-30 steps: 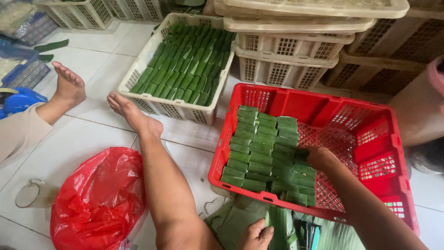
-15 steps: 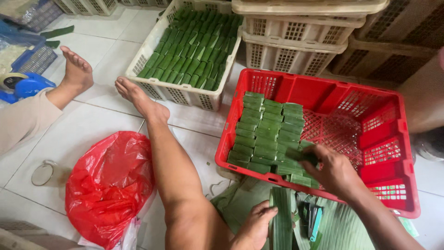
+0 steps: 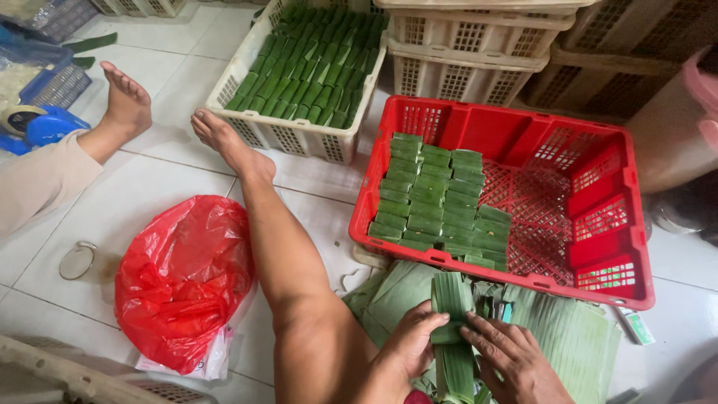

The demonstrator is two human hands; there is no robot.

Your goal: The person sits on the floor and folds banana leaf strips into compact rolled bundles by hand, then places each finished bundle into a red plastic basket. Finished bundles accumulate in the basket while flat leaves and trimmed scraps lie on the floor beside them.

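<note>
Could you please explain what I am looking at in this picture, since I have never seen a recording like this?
The picture comes from a camera worn on a person's head, looking down at their own bare hands as they sit on a tiled floor. The left hand and right hand both hold a folded green leaf strip above a pile of leaves. In front, a red crate holds neat rows of leaf-wrapped parcels; a cream basket holds more. A red plastic bag lies to the left.
</note>
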